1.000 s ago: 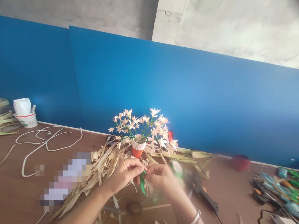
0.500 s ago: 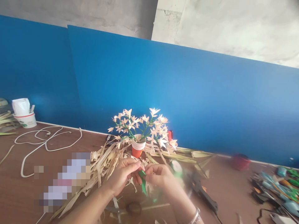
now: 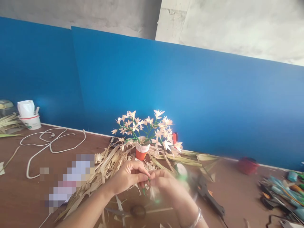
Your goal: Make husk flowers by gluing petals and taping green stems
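Observation:
My left hand point(image 3: 127, 178) and my right hand point(image 3: 167, 186) meet at the fingertips, both closed in a pinch. Between them is a narrow green strip point(image 3: 144, 192), mostly covered by the fingers, its lower end hanging down. Something pale and thin shows below my right fingers; its kind is unclear. Just beyond the hands stands an orange-and-white paper cup point(image 3: 142, 154), upright, holding green stems with pale star-shaped flowers point(image 3: 135, 127). Dry husk strips point(image 3: 106, 166) lie around the cup. A blurred white-and-green roll point(image 3: 181, 171) is beside my right hand.
Scissors point(image 3: 120, 212) lie under my forearms. To the right are a black glue gun point(image 3: 211, 199), a red container point(image 3: 247, 165) and a pile of coloured items point(image 3: 282, 193). A white cable point(image 3: 32, 160) and white tubs point(image 3: 29, 122) are at left, before a blue partition point(image 3: 142, 79).
The fingers parted slightly, then came together again around the green strip. Less of the strip shows now, and my right hand has turned a little. The view has shifted slightly.

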Available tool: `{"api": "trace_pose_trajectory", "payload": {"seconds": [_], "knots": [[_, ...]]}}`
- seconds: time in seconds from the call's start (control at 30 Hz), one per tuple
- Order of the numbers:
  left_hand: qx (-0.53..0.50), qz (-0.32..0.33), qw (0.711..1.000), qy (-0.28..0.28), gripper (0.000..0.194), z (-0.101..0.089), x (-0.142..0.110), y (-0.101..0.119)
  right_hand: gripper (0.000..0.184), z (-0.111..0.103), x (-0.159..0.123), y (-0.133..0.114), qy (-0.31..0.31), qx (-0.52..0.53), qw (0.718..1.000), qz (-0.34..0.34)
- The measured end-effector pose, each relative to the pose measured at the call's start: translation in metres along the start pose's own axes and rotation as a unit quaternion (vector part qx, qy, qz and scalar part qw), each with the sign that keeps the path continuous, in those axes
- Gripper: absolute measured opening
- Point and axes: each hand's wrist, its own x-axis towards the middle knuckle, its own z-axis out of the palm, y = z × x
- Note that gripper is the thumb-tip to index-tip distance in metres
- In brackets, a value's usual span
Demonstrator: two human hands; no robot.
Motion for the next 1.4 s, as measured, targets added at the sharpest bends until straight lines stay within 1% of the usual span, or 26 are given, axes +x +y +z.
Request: {"api": "trace_pose_trajectory", "payload": {"seconds": [0.07,0.13,0.2,0.23,0.3,0.33,0.37,0.4,0.43,0.47,0.5,0.57,0.6,0.63,0.67,0.73,0.77,0.83,0.9,0.97,1.07,1.23,1.3,1.33,1.37,1.4], "knots": [[0.0,0.002,1.0,-0.009,0.013,-0.001,-0.001,0.002,0.005,0.003,0.001,0.0,-0.001,0.03,1.0,0.007],[0.001,0.005,1.0,-0.014,0.014,0.0,-0.001,0.003,0.008,0.006,0.001,-0.001,-0.011,0.032,0.999,0.022],[0.01,0.008,1.0,-0.012,0.015,0.0,-0.002,0.004,0.011,0.006,0.0,-0.002,-0.015,0.002,0.999,0.03],[0.023,0.01,1.0,-0.004,0.016,0.0,-0.002,0.003,0.01,0.006,0.0,-0.003,-0.004,-0.026,0.999,0.029],[0.06,0.011,0.998,0.022,0.017,0.0,-0.001,0.002,0.01,0.005,-0.001,-0.004,0.051,-0.107,0.993,0.008],[0.079,0.01,0.996,0.037,0.017,0.0,-0.001,0.002,0.012,0.005,-0.002,-0.005,0.089,-0.158,0.983,-0.01],[0.096,0.009,0.994,0.051,0.018,0.0,0.0,0.002,0.014,0.005,-0.002,-0.005,0.126,-0.215,0.968,-0.03],[0.109,0.008,0.992,0.063,0.017,0.0,0.0,0.002,0.014,0.006,-0.003,-0.004,0.158,-0.276,0.946,-0.054],[0.119,0.006,0.99,0.073,0.017,0.002,0.001,0.002,0.011,0.008,-0.003,-0.003,0.188,-0.339,0.918,-0.082],[0.127,0.003,0.988,0.083,0.017,0.003,0.002,0.002,0.007,0.01,-0.003,-0.002,0.218,-0.4,0.883,-0.115],[0.133,-0.001,0.987,0.095,0.016,0.006,0.002,0.002,0.005,0.012,-0.003,0.001,0.246,-0.46,0.841,-0.146],[0.142,-0.016,0.982,0.123,0.015,0.011,0.003,0.001,0.007,0.017,-0.002,0.006,0.297,-0.555,0.75,-0.202],[0.143,-0.024,0.98,0.137,0.015,0.014,0.004,-0.001,0.009,0.019,-0.001,0.008,0.316,-0.588,0.71,-0.224],[0.143,-0.032,0.977,0.153,0.015,0.016,0.004,-0.003,0.009,0.021,0.0,0.011,0.328,-0.611,0.68,-0.239],[0.14,-0.04,0.976,0.165,0.016,0.018,0.005,-0.006,0.01,0.022,0.0,0.013,0.335,-0.626,0.658,-0.25],[0.118,-0.042,0.975,0.184,0.016,0.019,0.006,-0.012,0.011,0.022,0.001,0.015,0.339,-0.642,0.634,-0.266],[0.108,-0.047,0.976,0.185,0.016,0.018,0.007,-0.014,0.012,0.022,0.001,0.015,0.339,-0.645,0.628,-0.273],[0.085,-0.062,0.978,0.178,0.016,0.016,0.009,-0.016,0.014,0.022,0.001,0.013,0.337,-0.642,0.625,-0.288],[0.06,-0.078,0.982,0.161,0.014,0.013,0.01,-0.015,0.016,0.021,0.0,0.01,0.333,-0.634,0.629,-0.302],[0.043,-0.087,0.984,0.151,0.018,0.01,0.01,-0.013,0.017,0.02,-0.002,0.007,0.328,-0.628,0.633,-0.313],[0.041,-0.076,0.986,0.146,0.02,0.008,0.01,-0.009,0.016,0.02,-0.003,0.004,0.321,-0.623,0.635,-0.326],[0.037,-0.058,0.987,0.147,0.022,0.008,0.008,-0.006,0.015,0.022,-0.003,0.004,0.329,-0.599,0.641,-0.35],[0.03,-0.058,0.987,0.148,0.023,0.007,0.007,-0.005,0.015,0.021,-0.003,0.005,0.328,-0.583,0.657,-0.348],[0.028,-0.058,0.987,0.145,0.023,0.006,0.007,-0.005,0.014,0.02,-0.003,0.005,0.324,-0.569,0.676,-0.338],[0.03,-0.055,0.988,0.139,0.023,0.005,0.007,-0.005,0.014,0.019,-0.002,0.005,0.317,-0.548,0.704,-0.321],[0.034,-0.049,0.99,0.129,0.022,0.004,0.006,-0.004,0.014,0.017,-0.002,0.004,0.304,-0.518,0.743,-0.297]]}}
